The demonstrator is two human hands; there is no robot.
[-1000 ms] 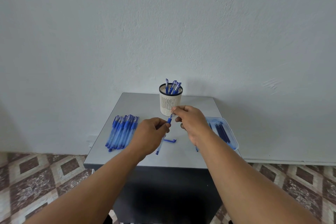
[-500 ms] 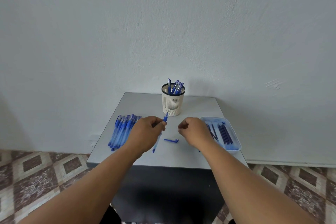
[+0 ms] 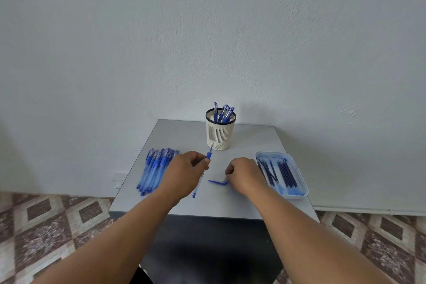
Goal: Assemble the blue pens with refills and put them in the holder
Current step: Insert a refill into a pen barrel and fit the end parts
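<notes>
Pen [image 3: 208, 154] w/ tip up is pinched in left hand [image 3: 184, 174] over table [image 3: 179, 136], near holder [image 3: 220, 132]. Right hand [image 3: 244, 175], fingers curled, touches blue cap [image 3: 217, 182]; grip unclear.

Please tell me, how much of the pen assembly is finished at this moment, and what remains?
Done: several assembled pens stand in the holder. In hand: the left hand grips one uncapped pen; the right hand reaches its cap on the table. Left: capping, then the pile of pens and the refills in the tray.
</notes>
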